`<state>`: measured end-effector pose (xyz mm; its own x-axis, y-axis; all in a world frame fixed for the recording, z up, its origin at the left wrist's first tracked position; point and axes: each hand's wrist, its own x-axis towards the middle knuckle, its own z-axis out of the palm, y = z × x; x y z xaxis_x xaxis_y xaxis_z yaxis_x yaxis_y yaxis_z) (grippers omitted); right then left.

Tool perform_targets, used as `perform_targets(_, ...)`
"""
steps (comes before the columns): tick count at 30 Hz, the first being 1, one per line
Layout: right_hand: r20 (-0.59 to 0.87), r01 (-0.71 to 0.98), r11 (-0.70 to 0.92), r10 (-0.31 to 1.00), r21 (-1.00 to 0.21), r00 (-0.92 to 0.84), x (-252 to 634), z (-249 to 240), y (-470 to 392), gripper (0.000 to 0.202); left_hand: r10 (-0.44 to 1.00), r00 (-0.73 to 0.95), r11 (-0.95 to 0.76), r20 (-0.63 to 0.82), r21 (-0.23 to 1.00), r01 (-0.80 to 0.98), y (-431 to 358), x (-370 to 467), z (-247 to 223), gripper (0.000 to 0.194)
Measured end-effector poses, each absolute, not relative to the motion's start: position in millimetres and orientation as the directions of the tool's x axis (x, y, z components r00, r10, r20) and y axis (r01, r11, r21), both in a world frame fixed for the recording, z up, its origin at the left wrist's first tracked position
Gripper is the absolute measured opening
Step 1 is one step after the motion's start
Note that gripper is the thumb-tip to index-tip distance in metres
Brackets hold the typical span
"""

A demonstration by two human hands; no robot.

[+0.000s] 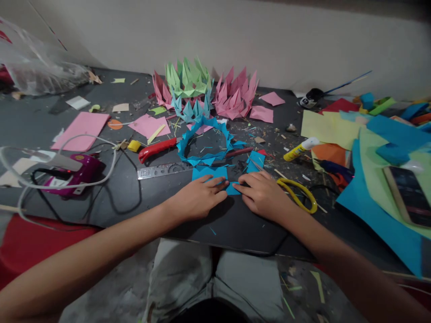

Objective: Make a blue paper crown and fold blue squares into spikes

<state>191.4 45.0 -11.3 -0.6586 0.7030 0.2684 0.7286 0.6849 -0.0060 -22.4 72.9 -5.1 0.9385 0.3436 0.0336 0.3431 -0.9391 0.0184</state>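
Together, our left hand point(198, 196) and right hand point(261, 193) lie open, pressing thin, floppy blue paper point(210, 174) flat on the bench point(235, 224); we judge its edges the best grip.

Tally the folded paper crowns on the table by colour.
Green paper crown: 1
Pink paper crown: 2, the second left of the green one
Blue paper crown: 2, the smaller behind it
Total: 5

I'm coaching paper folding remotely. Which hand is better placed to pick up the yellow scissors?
Probably the right hand: the yellow scissors lie just beside it, while the left hand presses the blue paper farther away.
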Motion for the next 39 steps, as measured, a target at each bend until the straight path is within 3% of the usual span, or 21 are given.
perform_targets(7, 0.331, 0.875, 0.482, 0.831, -0.028, -0.447, 171.3, -21.0, 29.3, 0.028, 0.421, 0.905, -0.904, 0.054, 0.101, 0.415, 68.2, -25.0, -5.3, 0.03)
perform_targets(10, 0.349, 0.918, 0.396, 0.864, -0.026, -0.363, 174.7, -22.7, 29.3, 0.025, 0.525, 0.85, -0.843, 0.04, 0.163, 0.513, 67.4, -33.0, -1.6, 0.039)
perform_targets(14, 0.38, 0.943, 0.326, 0.882, -0.061, -0.28, 180.4, -21.9, 30.3, 0.024, 0.636, 0.771, -0.759, 0.032, 0.211, 0.616, 63.6, -50.2, 3.9, 0.038)
perform_targets(20, 0.406, 0.953, 0.294, 0.882, -0.077, -0.24, 181.7, -23.9, 29.2, 0.026, 0.68, 0.731, -0.73, 0.05, 0.134, 0.67, 56.8, -48.6, 10.0, 0.03)
perform_targets(24, 0.414, 0.932, 0.35, 0.865, -0.095, -0.282, 182.2, -27.2, 28.8, 0.026, 0.71, 0.701, -0.704, 0.07, 0.111, 0.701, 61.9, -21.6, 13.1, 0.036)
perform_targets(28, 0.431, 0.918, 0.368, 0.86, -0.149, -0.274, 182.2, -27.3, 30.0, 0.028, 0.678, 0.732, -0.726, 0.059, 0.208, 0.656, 75.7, -6.1, 9.6, 0.028)
perform_targets(34, 0.462, 0.853, 0.342, 0.876, -0.393, -0.138, 182.9, -25.7, 34.4, 0.024, 0.688, 0.716, -0.698, 0.12, 0.379, 0.608, 90.1, -12.7, -1.9, 0.016)
perform_targets(39, 0.383, 0.863, 0.29, 0.915, -0.414, -0.124, 179.6, -24.8, 35.2, 0.033, 0.794, 0.583, -0.585, 0.173, 0.478, 0.655, 82.0, -5.6, -5.1, 0.011)
